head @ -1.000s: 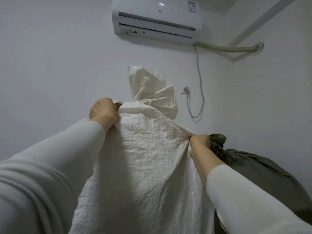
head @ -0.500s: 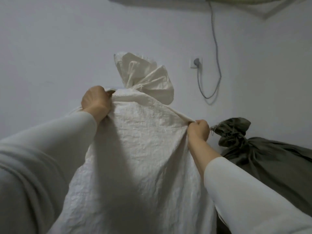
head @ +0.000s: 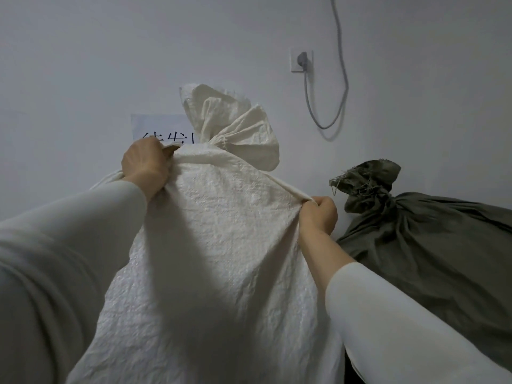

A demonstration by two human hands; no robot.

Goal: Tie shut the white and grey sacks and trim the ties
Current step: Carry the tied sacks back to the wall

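Note:
A tall white woven sack [head: 221, 259] stands right in front of me. Its mouth is gathered into a bunched neck [head: 230, 128] that flares upward. My left hand [head: 146, 164] grips the fabric at the sack's upper left shoulder. My right hand [head: 318, 214] pinches a pulled fold of fabric at the upper right shoulder. To the right lies a dark grey sack [head: 429, 259], lower than the white one, its neck [head: 368, 184] cinched with frayed threads sticking out. No tie cord or cutting tool shows.
A pale wall is close behind both sacks. It carries a socket with a plug [head: 302, 60], a hanging grey cable [head: 329, 117] and a paper sign [head: 158, 128] partly hidden by my left hand and the white sack.
The view has tilted down: the air conditioner left the frame and the paper sign came into sight. Both hands keep their hold on the white sack's shoulders.

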